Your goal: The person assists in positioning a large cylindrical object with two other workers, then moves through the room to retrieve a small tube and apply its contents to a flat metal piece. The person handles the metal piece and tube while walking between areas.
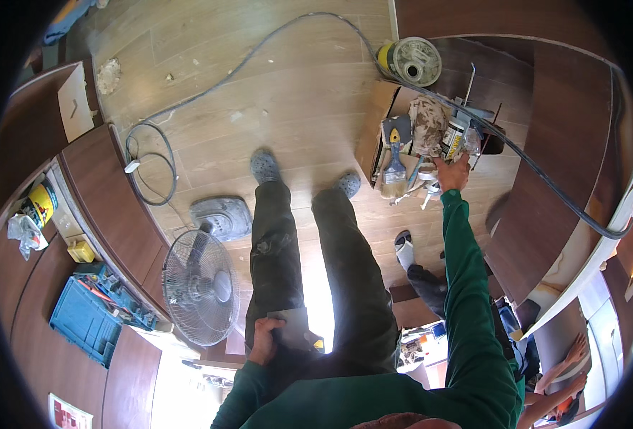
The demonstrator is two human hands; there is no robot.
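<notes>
Head view: open cardboard box [376, 121] of tools is sitting on the floor, right of the feet. Left hand [263, 343] is closing narrow, pinching a flat grey plate [294, 327] over the lap. Right hand [453, 175] is reaching into the box, beside a cartridge [454, 138]; can't tell if gripping.
</notes>
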